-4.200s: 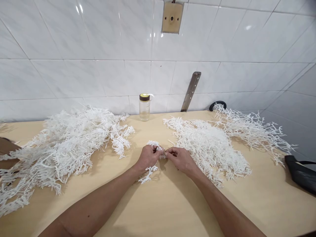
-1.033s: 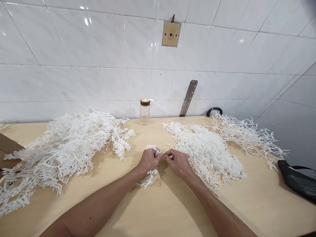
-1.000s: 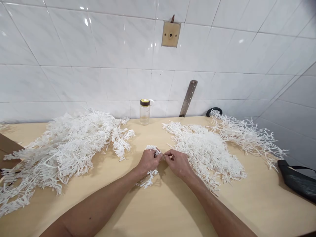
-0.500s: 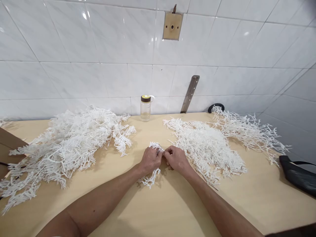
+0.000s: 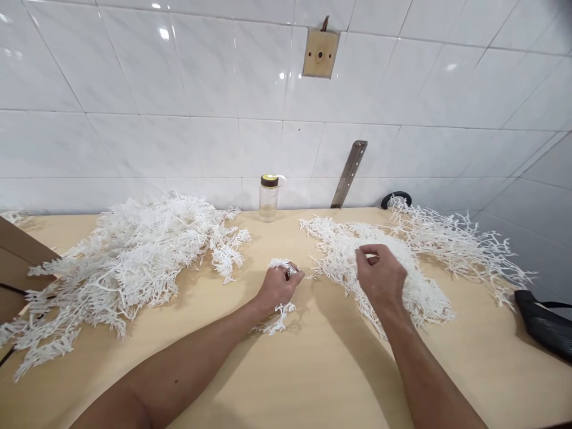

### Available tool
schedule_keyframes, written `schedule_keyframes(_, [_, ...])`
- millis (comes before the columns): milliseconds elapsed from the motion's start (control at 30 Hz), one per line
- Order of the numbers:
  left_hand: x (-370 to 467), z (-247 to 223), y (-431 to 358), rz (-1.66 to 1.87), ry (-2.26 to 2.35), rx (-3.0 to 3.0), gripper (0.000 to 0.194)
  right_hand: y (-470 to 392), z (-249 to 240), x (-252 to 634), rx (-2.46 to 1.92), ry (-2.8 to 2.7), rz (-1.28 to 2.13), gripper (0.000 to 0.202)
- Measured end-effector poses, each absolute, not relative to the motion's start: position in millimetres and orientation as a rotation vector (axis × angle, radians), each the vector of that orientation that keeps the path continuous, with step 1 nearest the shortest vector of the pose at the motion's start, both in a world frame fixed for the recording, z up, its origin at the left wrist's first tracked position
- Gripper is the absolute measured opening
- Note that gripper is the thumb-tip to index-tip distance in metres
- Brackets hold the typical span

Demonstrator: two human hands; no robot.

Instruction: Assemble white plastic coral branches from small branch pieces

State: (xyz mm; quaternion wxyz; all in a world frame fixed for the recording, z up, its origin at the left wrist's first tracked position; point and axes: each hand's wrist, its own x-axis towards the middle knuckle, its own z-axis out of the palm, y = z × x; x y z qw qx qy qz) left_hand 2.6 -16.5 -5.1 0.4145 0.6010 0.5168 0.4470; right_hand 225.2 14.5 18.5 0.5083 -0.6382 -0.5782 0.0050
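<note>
The left hand (image 5: 277, 289) pinches a white branched sprig (image 5: 281, 316); the right hand (image 5: 383, 279), fingertips pressed together, is positioned over the white pile (image 5: 422, 293).

White branching sprig (image 5: 282, 319): gripped in the left hand (image 5: 277, 287), with forked tips protruding above and below; middle portion concealed by the grip. Heap of thin white strands (image 5: 338, 257): lies loose, low and tangled on the table (image 5: 286, 387), edges ragged, partly hidden behind the right hand (image 5: 382, 277).
</note>
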Motion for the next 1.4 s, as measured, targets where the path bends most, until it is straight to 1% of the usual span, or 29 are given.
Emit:
schedule_keyframes(67, [3,-5,-17,1.132,1.294,1.498,0.023,15,23,235,-1.491,-1.38,-0.218,0.021])
schedule_keyframes(100, [3,-5,-17,1.137,1.296,1.497,0.023,14,25,236,-1.478,-1.38,-0.246,0.021])
schedule_keyframes(133, [4,-5,-18,1.145,1.302,1.502,0.022,12,26,234,-1.475,-1.404,-0.197,0.023])
schedule_keyframes(167, [4,-5,-18,1.152,1.308,1.511,0.022,10,28,229,-1.481,-1.451,-0.086,0.025])
schedule_keyframes(267, [5,-5,-18,1.152,1.329,1.551,0.022,-1,30,204,-1.462,-1.753,0.481,0.034])
schedule_keyframes(333, [6,-5,-17,1.135,1.345,1.584,0.02,-7,29,188,-1.407,-1.907,0.654,0.034])
schedule_keyframes(400, [6,-5,-17,1.117,1.368,1.616,0.018,-10,27,178,-1.397,-1.996,0.745,0.032])
schedule_keyframes(500, [5,-5,-16,1.113,1.382,1.622,0.015,-10,22,174,-1.448,-2.027,0.775,0.03])
schedule_keyframes(600, [5,-8,-14,1.115,1.368,1.61,0.017,-8,18,176,-1.488,-2.019,0.804,0.029])
schedule_keyframes(767, [5,-9,-13,1.118,1.375,1.626,0.018,-6,13,178,-1.453,-2.025,0.893,0.026])
schedule_keyframes(933, [5,-5,-14,1.133,1.346,1.569,0.017,-4,8,179,-1.426,-1.873,1.087,0.02])
schedule_keyframes(1067, [4,-2,-16,1.148,1.323,1.487,0.024,-3,6,181,-1.382,-1.786,1.187,0.019])
schedule_keyframes(1233, [4,-1,-16,1.126,1.313,1.473,0.03,-4,8,180,-1.362,-1.8,1.181,0.021])
schedule_keyframes(1400, [2,-2,-14,1.106,1.301,1.538,0.029,-6,7,175,-1.408,-1.901,1.086,0.021])
